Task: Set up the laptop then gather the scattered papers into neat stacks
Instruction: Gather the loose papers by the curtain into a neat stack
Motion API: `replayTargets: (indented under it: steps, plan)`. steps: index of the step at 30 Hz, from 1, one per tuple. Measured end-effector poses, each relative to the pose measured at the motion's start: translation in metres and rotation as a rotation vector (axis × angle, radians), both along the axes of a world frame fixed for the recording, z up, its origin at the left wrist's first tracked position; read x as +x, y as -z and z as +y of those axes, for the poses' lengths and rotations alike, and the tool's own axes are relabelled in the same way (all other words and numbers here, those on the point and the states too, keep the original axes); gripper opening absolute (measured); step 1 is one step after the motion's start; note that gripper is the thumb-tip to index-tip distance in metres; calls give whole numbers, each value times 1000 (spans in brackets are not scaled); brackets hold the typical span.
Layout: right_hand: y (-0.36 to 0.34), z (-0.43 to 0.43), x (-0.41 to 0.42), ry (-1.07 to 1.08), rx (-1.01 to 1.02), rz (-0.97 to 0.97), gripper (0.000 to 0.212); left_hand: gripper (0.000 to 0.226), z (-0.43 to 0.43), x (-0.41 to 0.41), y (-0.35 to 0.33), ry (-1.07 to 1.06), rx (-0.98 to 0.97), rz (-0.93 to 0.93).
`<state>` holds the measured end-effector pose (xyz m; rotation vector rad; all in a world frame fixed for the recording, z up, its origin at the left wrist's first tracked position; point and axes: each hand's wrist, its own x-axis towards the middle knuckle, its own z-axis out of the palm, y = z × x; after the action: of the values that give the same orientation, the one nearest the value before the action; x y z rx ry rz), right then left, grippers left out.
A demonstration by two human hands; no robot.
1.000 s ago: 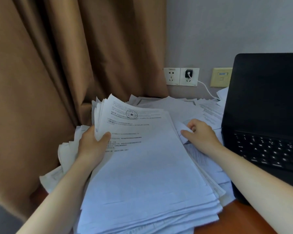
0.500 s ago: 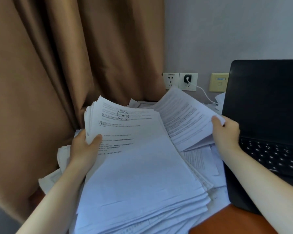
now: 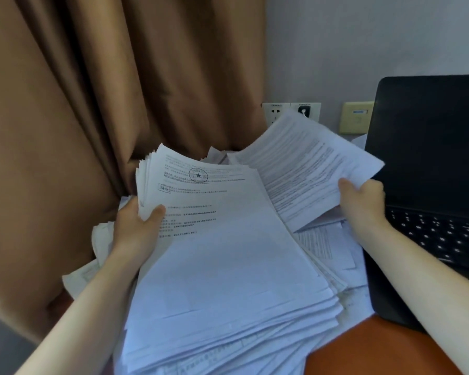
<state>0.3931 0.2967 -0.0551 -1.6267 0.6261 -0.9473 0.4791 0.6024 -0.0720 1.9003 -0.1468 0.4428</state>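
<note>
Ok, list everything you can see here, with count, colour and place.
paper stack: one, white, centre, gripped at its left edge
loose sheets: few, white, held up right of the stack
scattered papers: several, white, beneath and beside the stack
laptop: one, black, open, right
wall sockets: two, white, back wall
wall plate: one, beige, beside the sockets
curtain: one, brown, left
table: one, orange-brown, bottom right
hands: two; left hand grips the stack, right hand holds the loose sheets

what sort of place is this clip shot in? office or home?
Probably a desk in a small office or bedroom corner; hard to say which. Cues: an open black laptop, a thick paper stack and loose sheets above a reddish-brown desk, wall sockets and a brown curtain behind.
</note>
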Motion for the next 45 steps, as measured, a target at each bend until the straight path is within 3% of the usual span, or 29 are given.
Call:
replayTargets:
  steps: [5,12,14,16,19,22,25,26,29,35,37,40,45]
  plan:
    - [-13,-1,-9,102,180,-250,26,26,3,2,2,-35,-42,15]
    - [-22,-5,-12,9,405,-413,29,28,5,6,2,-101,-94,57]
    - [-16,-1,-12,-90,392,-340,28,29,4,7,1,-97,-103,68]
    - [-6,6,-10,-236,288,-136,30,30,5,6,1,-86,-107,78]
    - [6,15,-8,-430,2,261,35,30,5,5,2,-75,-124,77]
    - [2,15,-3,-346,-382,436,28,30,5,4,2,-73,-125,55]
    - [-19,11,1,-283,-207,283,22,30,6,5,3,-78,-117,46]
    - [-25,5,6,-226,-189,273,29,30,6,5,3,-76,-116,48]
    - [-35,-15,23,-144,-364,444,55,29,7,7,5,-72,-119,58]
    - [-25,-22,41,-262,-453,842,49,25,7,8,4,-60,-114,66]
    - [-22,-24,48,-254,-435,841,49,25,7,8,5,-59,-112,68]
    - [-15,-29,56,-309,-225,735,54,26,7,8,5,-61,-103,70]
    - [-6,-37,60,-311,-330,807,77,28,7,8,5,-52,-103,63]
